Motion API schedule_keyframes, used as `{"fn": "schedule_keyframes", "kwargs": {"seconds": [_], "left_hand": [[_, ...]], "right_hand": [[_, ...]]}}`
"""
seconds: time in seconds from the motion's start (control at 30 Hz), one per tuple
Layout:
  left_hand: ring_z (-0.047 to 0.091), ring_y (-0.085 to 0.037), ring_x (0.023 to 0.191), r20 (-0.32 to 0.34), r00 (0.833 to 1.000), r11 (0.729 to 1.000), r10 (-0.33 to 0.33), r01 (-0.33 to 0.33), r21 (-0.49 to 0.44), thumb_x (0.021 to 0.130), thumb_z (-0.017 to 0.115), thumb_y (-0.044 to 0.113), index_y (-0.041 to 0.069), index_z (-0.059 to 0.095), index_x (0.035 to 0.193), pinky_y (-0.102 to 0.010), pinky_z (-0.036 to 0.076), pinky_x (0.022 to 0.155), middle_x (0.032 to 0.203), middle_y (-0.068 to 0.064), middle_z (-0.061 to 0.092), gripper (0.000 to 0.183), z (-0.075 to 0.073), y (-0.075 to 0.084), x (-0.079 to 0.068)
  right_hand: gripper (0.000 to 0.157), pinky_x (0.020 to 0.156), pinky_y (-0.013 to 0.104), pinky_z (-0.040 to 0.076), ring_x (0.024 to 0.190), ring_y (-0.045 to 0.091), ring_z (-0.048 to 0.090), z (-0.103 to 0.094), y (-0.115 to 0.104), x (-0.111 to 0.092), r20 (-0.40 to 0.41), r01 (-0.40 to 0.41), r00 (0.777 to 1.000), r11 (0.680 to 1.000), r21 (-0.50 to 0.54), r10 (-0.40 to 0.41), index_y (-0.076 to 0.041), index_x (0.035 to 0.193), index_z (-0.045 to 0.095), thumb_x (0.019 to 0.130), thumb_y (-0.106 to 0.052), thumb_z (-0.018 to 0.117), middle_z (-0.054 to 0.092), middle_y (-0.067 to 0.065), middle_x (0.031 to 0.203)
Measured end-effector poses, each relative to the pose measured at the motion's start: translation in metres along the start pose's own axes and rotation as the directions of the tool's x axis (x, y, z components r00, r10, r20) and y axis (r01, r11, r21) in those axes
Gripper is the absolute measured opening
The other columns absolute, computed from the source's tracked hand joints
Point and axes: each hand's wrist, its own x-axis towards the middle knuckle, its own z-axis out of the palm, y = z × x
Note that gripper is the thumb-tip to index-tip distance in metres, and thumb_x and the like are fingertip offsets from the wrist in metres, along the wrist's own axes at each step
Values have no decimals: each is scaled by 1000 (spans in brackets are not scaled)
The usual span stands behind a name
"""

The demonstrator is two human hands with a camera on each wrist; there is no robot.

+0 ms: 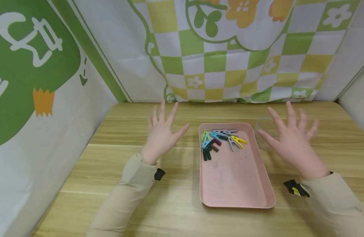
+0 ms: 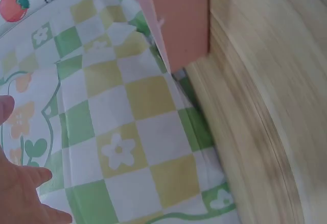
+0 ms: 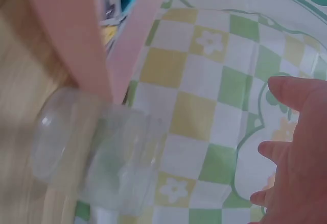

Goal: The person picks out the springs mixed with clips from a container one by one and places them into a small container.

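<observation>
My left hand (image 1: 161,140) is raised to the left of a pink tray (image 1: 233,184), its fingers spread and holding nothing. On the tray's other side my right hand (image 1: 294,143) is also spread and empty. At the tray's far end lie several clothespins in grey, light blue, green and yellow (image 1: 238,141). Among them are several small ridged pieces (image 1: 206,154), mostly black, some brown or red; their kind is unclear. A clear jar (image 3: 120,157) stands just right of the tray, partly behind my right hand in the head view.
The wooden table (image 1: 110,177) carries the tray and jar. A checkered cloth (image 1: 214,72) hangs along its back edge, and a white-and-green printed sheet (image 1: 90,108) borders the left side. Black wrist devices (image 1: 295,188) show at both sleeve cuffs.
</observation>
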Motion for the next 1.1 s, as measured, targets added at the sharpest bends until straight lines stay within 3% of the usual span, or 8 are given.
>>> {"fn": "schedule_keyframes", "kwargs": {"seconds": [0.13, 0.23, 0.37, 0.5, 0.63, 0.77, 0.93, 1.1], "left_hand": [[-1, -49, 141, 78, 997, 987, 3, 10, -163, 94, 43, 56, 25, 6, 154, -70, 16, 107, 158, -17, -8, 78, -1, 5, 8], [9, -44, 142, 169, 986, 929, 13, 50, -366, 95, 47, 50, 19, 7, 154, -64, 21, 110, 158, -18, 2, 77, 1, 7, 14], [21, -34, 142, 291, 957, 762, -16, 200, -616, 96, 51, 43, 17, 13, 153, -53, 27, 113, 157, -15, 15, 73, 9, 7, 23], [28, -33, 139, 376, 924, 585, -68, 342, -735, 97, 53, 34, 16, 19, 152, -54, 35, 109, 154, -17, 22, 67, 22, 8, 31], [30, -34, 138, 443, 892, 472, -91, 430, -770, 97, 53, 26, 11, 20, 151, -55, 39, 105, 152, -18, 26, 65, 37, 10, 38], [33, -35, 136, 497, 861, 442, -110, 490, -751, 96, 56, 24, 11, 20, 151, -51, 45, 100, 151, -19, 28, 67, 51, 11, 42], [47, -35, 125, 525, 839, 497, -142, 519, -696, 95, 58, 17, 14, 21, 151, -42, 54, 89, 148, -19, 34, 67, 63, 14, 43], [53, -35, 116, 538, 833, 487, -128, 525, -698, 94, 56, 4, 13, 19, 152, -43, 54, 90, 148, -21, 34, 69, 71, 19, 44]], "right_hand": [[74, 96, 74, -23, 136, 53, -17, -3, -9, 6, 9, 19, 1000, 998, 55, -19, -19, 152, 17, 94, -56, 44, -16, 20, 156], [73, 97, 74, -17, 135, 53, -12, -4, -15, 11, 39, 32, 999, 993, 116, -36, -13, 150, 23, 94, -52, 47, -14, 22, 156], [69, 98, 74, -8, 133, 55, -6, -4, -25, 18, 68, 40, 996, 977, 211, -56, -6, 146, 30, 94, -47, 51, -9, 24, 155], [66, 98, 74, -3, 133, 55, -2, -2, -36, 24, 94, 29, 994, 963, 267, -56, -5, 144, 36, 94, -46, 52, -3, 23, 156], [61, 99, 74, -2, 135, 53, -2, 0, -47, 29, 123, 16, 991, 949, 315, -58, -6, 142, 40, 95, -43, 53, -1, 20, 157], [54, 102, 73, -2, 137, 50, -3, 7, -55, 35, 140, 9, 988, 932, 363, -64, -7, 138, 46, 94, -37, 56, 2, 19, 157], [46, 106, 70, 6, 139, 47, 0, 23, -62, 45, 175, -16, 982, 899, 437, -67, -6, 132, 52, 94, -31, 57, 10, 19, 156], [45, 108, 67, 16, 140, 46, 1, 40, -65, 55, 210, -61, 977, 875, 480, -47, -5, 130, 54, 94, -30, 58, 15, 20, 155]]}}
